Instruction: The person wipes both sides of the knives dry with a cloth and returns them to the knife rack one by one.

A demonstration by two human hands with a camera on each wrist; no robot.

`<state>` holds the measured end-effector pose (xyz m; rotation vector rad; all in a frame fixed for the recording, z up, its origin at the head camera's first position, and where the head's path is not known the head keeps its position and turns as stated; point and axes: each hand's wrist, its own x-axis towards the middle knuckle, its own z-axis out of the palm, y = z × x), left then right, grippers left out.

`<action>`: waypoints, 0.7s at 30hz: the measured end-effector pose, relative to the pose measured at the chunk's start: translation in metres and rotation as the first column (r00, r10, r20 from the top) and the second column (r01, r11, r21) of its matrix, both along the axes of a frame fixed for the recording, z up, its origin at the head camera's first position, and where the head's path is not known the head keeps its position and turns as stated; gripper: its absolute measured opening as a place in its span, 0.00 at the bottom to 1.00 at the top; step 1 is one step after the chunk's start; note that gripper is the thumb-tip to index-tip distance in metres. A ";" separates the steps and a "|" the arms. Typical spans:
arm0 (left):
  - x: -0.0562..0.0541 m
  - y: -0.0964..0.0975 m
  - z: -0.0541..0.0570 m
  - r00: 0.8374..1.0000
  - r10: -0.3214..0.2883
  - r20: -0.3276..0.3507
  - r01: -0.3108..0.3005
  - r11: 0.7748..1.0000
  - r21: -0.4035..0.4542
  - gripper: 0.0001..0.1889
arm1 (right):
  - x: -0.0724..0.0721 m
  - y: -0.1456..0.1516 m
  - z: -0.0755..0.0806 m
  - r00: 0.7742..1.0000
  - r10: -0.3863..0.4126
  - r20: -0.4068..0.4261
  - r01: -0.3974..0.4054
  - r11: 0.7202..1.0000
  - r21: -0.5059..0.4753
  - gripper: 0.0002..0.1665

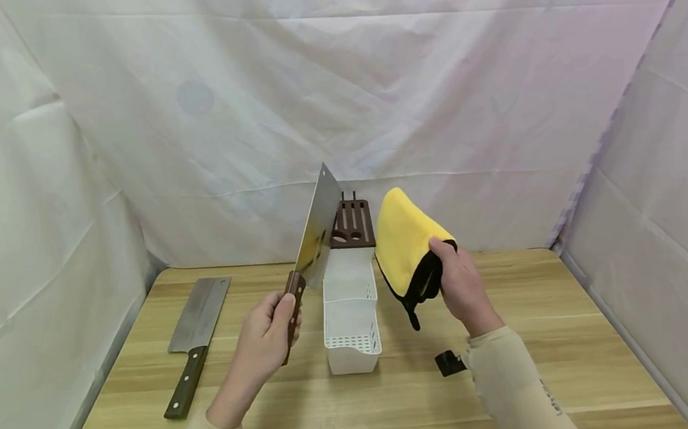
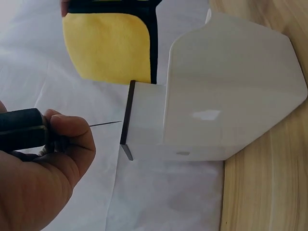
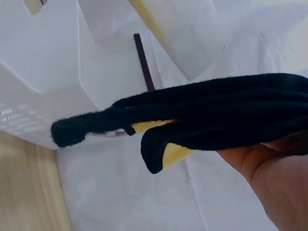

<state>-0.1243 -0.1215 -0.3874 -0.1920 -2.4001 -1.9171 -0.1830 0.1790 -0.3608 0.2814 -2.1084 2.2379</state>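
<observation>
My left hand (image 1: 266, 336) grips a cleaver (image 1: 320, 224) by its brown riveted handle, with the broad blade raised and pointing up and away. In the left wrist view that blade (image 2: 106, 123) shows only as a thin edge-on line beyond the fingers. A folded yellow cloth (image 1: 407, 242) with black edging is pinched in my right hand (image 1: 461, 282), apart from the blade. The right wrist view shows the folded black edges of the cloth (image 3: 216, 113) and part of the palm. Between the hands stands a white holder (image 1: 354, 355) with a brown slotted top (image 1: 351, 224).
A second cleaver (image 1: 199, 316) lies flat on the left of the wooden table (image 1: 343, 427), its dark handle towards me. White cloth walls (image 1: 433, 105) close off the back and both sides. The white holder stands in the middle, reaching towards the back wall.
</observation>
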 end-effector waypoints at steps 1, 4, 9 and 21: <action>-0.001 0.001 0.000 1.000 -0.005 0.006 0.005 1.000 0.011 0.16 | 0.000 -0.002 0.001 1.000 0.004 -0.010 -0.004 1.000 -0.003 0.25; -0.003 0.005 -0.002 1.000 -0.026 0.004 0.026 0.999 0.032 0.16 | 0.001 -0.006 0.003 0.999 0.019 -0.042 -0.020 1.000 -0.019 0.25; -0.011 0.012 -0.004 0.998 -0.055 -0.028 0.056 0.998 0.025 0.17 | -0.003 -0.013 0.008 0.997 0.006 -0.076 -0.006 1.000 0.000 0.26; -0.025 0.030 -0.002 0.994 -0.102 -0.042 0.106 0.988 0.114 0.16 | -0.010 -0.030 0.018 0.991 -0.076 -0.107 0.094 0.981 0.172 0.25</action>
